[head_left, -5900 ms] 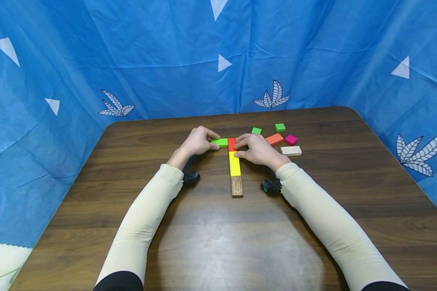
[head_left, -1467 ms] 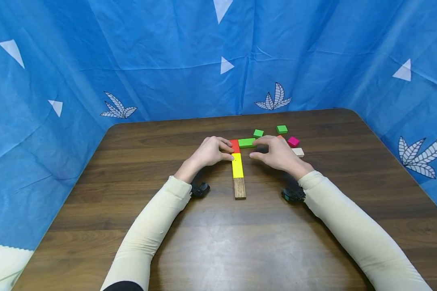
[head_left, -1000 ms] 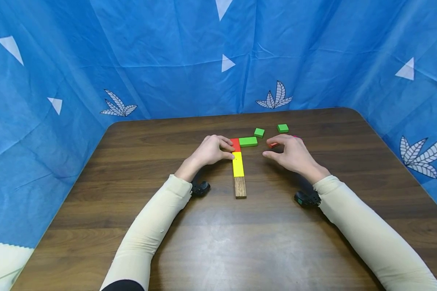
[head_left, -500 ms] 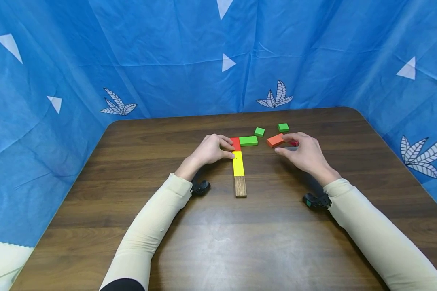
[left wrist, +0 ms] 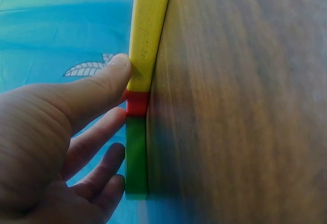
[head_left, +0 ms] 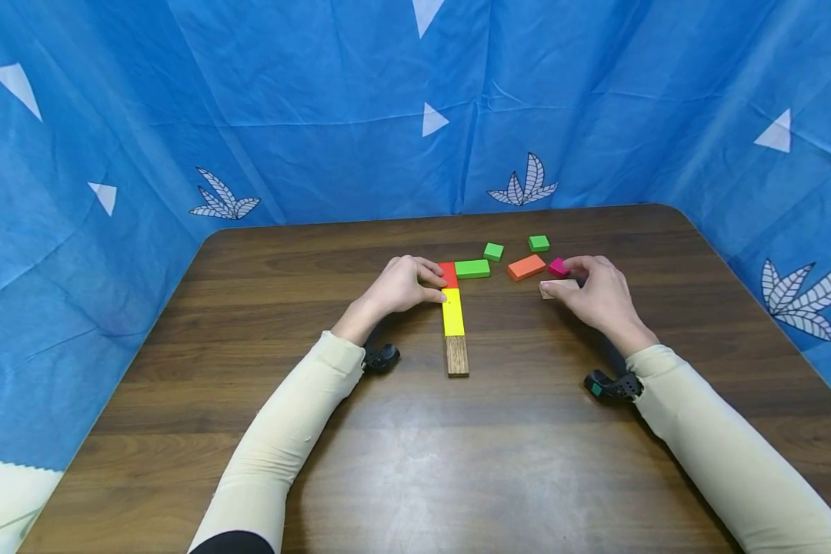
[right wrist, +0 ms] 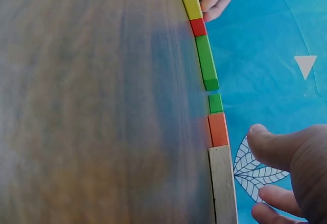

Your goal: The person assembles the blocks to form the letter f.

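Head: R grip (head_left: pixel 601 294) nr wht blk (right wrist: pixel 223 183)

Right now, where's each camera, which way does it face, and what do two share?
Head: worn on the head, facing forward and down at the table; left hand, right hand and sleeves show.
Left wrist: on that wrist, facing yellow block, red block and long green block; left hand shows.
Right wrist: on that wrist, facing orange block and pale block; right hand and part of left hand show.
Wrist views share that yellow block.
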Tool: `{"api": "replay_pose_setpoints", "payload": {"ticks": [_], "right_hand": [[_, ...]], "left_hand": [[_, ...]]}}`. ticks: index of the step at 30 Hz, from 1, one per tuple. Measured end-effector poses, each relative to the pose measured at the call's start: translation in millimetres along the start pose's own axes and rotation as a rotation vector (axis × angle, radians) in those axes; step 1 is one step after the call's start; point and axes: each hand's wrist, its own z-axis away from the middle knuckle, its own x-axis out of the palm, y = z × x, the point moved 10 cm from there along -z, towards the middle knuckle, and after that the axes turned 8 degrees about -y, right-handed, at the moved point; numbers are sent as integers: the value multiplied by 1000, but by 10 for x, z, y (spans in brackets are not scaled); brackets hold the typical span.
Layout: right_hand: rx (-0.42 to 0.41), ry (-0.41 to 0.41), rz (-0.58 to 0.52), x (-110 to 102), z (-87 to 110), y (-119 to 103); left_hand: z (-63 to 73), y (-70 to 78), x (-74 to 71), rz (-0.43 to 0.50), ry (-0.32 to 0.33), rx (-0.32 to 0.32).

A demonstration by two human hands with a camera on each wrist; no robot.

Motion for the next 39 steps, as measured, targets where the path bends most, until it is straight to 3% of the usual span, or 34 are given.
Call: {"api": "replay_pose_setpoints", "payload": {"ticks": [8, 23, 39], "right_hand": [[35, -58, 37, 86, -24, 67], [-45, -155, 170, 158, -40, 5], [-16, -186, 145, 152, -35, 47]], "left_hand": [[6, 3, 0, -1, 1, -1], [14, -1, 8, 3, 2, -15], [23, 10, 10, 8, 6, -25]]}}
